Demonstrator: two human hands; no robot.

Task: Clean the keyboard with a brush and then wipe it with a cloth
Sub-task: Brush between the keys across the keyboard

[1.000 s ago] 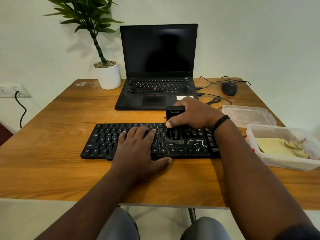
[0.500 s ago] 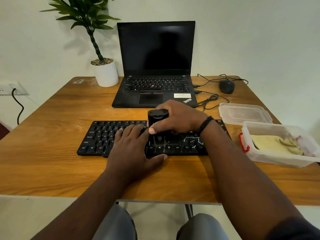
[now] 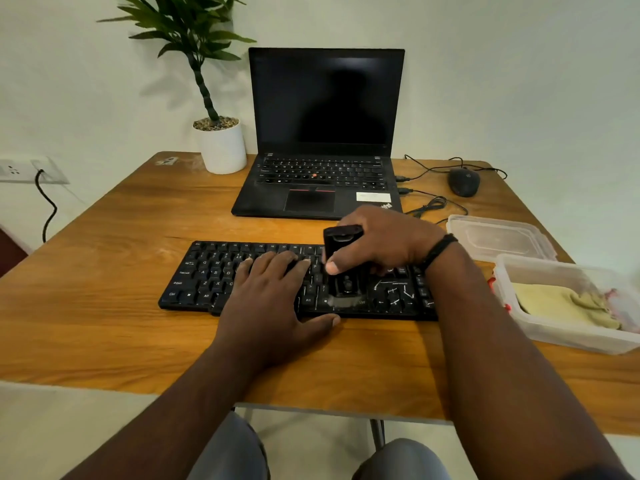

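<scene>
Gripped the brush [image 3: 341, 263] upright in right hand [image 3: 384, 242], bristles on keyboard [image 3: 214, 271] right of centre. Pressed left hand [image 3: 273, 292] flat, steadying. Long axis left-right; unbrushed-looking keys leftward. Cloth [image 3: 561, 304] boxed, nearer right hand.

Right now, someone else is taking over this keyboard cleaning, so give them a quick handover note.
Left hand: flat on the keyboard, steadying it.
Right hand: grips the black brush, bristles down on the keys right of centre.
Cloth: lying in the open plastic container on the right, its lid behind.
Done: brushing under way; extent unclear.
Left: finish brushing, then wipe with the cloth.
</scene>
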